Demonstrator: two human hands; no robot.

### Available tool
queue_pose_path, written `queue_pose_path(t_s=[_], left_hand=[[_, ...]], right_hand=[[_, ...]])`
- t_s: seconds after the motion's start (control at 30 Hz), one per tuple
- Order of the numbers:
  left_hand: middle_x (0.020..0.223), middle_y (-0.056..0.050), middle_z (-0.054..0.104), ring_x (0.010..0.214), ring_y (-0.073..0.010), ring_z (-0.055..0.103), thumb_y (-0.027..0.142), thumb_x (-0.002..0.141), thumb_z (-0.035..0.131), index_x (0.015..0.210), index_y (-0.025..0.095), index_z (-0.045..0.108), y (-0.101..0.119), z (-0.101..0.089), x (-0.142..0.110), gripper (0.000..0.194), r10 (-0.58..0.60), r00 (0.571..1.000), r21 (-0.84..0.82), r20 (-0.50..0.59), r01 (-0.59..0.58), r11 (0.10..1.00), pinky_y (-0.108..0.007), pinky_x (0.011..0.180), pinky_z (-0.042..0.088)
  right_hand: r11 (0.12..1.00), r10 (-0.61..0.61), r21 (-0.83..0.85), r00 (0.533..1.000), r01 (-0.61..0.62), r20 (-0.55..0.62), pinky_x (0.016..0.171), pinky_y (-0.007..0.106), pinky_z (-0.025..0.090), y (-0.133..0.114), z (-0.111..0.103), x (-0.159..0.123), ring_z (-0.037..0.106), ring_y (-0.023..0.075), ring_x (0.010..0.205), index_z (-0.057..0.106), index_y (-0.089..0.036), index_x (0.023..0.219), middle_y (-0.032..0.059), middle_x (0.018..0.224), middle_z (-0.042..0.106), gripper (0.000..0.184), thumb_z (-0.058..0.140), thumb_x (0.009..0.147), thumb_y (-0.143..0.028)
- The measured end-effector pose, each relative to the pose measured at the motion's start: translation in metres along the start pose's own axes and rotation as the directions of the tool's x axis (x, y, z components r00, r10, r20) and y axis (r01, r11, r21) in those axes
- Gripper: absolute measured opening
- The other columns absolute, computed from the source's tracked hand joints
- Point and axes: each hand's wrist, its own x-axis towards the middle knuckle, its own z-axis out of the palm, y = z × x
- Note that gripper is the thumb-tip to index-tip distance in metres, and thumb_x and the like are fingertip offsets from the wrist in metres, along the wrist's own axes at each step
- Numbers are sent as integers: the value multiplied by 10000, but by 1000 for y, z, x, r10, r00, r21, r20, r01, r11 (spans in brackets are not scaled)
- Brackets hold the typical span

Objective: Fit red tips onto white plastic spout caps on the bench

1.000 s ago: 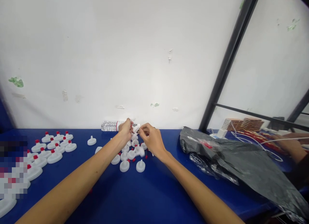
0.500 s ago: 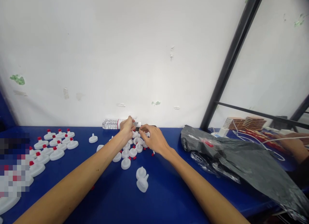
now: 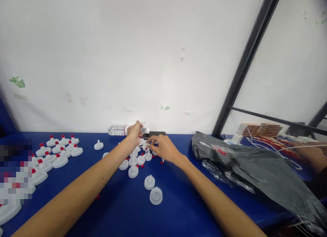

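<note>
The table [image 3: 122, 213] is blue and a bit shiny, and it runs up to a big white wall [image 3: 122, 59]. The wall has small bits of old tape on it and a green patch [image 3: 17, 82] over on the left side. On the right, a black post [image 3: 246, 59] leans at a slant, and a thin black bar [image 3: 265, 116] goes out from it. Past the post are stacks of brown things [image 3: 269, 130], a white cord [image 3: 288, 161] and another person's hand [image 3: 308, 152], which is blurry. A big gray plastic bag [image 3: 258, 175] lies crumpled on the right part of the table. By the wall, a clear bottle [image 3: 117, 130] lies on its side, and a flat dark thing [image 3: 155, 133] is near its cap. The loose white pieces [image 3: 140, 160] sit in a heap in the middle, in front of the bottle, with little red tips [image 3: 142, 166] in among them. Two white pieces [image 3: 152, 189] sit closer to the person. White pieces with red tops [image 3: 60, 161] stand in rows on the left, and blocky blur hides some of them. The left hand [image 3: 134, 132] is curled in front of the bottle, and I can't tell if it holds anything. The right hand [image 3: 163, 146] bends its fingers down over the heap, and I can't tell if they pinch a piece.
</note>
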Motion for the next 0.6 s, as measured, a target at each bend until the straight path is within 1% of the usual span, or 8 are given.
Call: queue_pose_path(t_s=[0.17, 0.33, 0.4, 0.5, 0.6], left_hand=[[1276, -102, 655, 1064, -235, 676, 370, 979, 652, 1291, 168, 618, 4, 2, -4, 373, -20, 1000, 86, -10, 21, 996, -445, 890, 596], [1255, -99, 662, 1040, -227, 681, 372, 980, 650, 1280, 165, 622, 7, 3, -6, 366, -10, 1000, 183, 30, 4, 983, -431, 870, 602], [1257, -101, 662, 1044, -229, 680, 374, 980, 650, 1281, 163, 622, 8, 3, -6, 368, 4, 999, 236, 51, -16, 972, -434, 874, 601], [1269, -105, 658, 1060, -235, 677, 379, 980, 649, 1287, 162, 620, 9, 4, -6, 377, 37, 995, 337, 89, -65, 939, -444, 890, 595], [1262, -104, 662, 1055, -234, 678, 385, 981, 648, 1281, 161, 624, 12, 4, -9, 375, 68, 987, 492, 143, -131, 861, -444, 886, 596]], right_hand=[[1000, 15, 0, 999, -15, -30, 763, 275, 469, 2, -1, 1, 742, 188, 760, 772, -261, 1010, -16, 867, 815, 159, 640, 938, -209], [999, 36, -27, 994, -39, -104, 774, 292, 458, 5, -2, 1, 740, 216, 824, 761, -247, 1037, 16, 903, 811, 193, 580, 970, -235], [998, 51, -35, 990, -56, -129, 763, 294, 452, 6, -4, 1, 732, 216, 797, 754, -240, 1042, 22, 905, 809, 197, 569, 973, -229], [995, 79, -42, 985, -86, -153, 733, 287, 443, 7, -6, 1, 717, 201, 734, 744, -232, 1019, 21, 881, 806, 185, 564, 978, -224], [992, 107, -47, 980, -116, -169, 717, 278, 438, 9, -9, 1, 711, 191, 716, 737, -229, 999, 19, 872, 806, 169, 569, 981, -226]])
